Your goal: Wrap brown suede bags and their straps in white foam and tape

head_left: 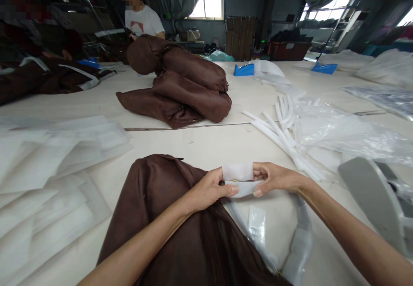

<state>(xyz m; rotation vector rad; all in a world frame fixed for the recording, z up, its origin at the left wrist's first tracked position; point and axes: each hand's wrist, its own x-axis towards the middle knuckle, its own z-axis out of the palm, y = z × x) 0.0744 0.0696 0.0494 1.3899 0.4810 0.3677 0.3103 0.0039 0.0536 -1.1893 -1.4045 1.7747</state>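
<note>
A dark brown leather bag lies at the near edge of the table, its wrapped strap looping to the right. Over the bag's right side, my left hand pinches a white wrapping sheet between thumb and fingers. The sheet is folded around a part with a bit of gold metal showing; the rest of that part is hidden. My right hand holds the other end of the same sheet, thumb below and fingers curled behind. A small clear packet lies below the hands.
White sheets spread at left. More brown bags sit across the table. White foam tubes, plastic film and a grey tape dispenser are at right, blue dispensers farther back. A person stands beyond.
</note>
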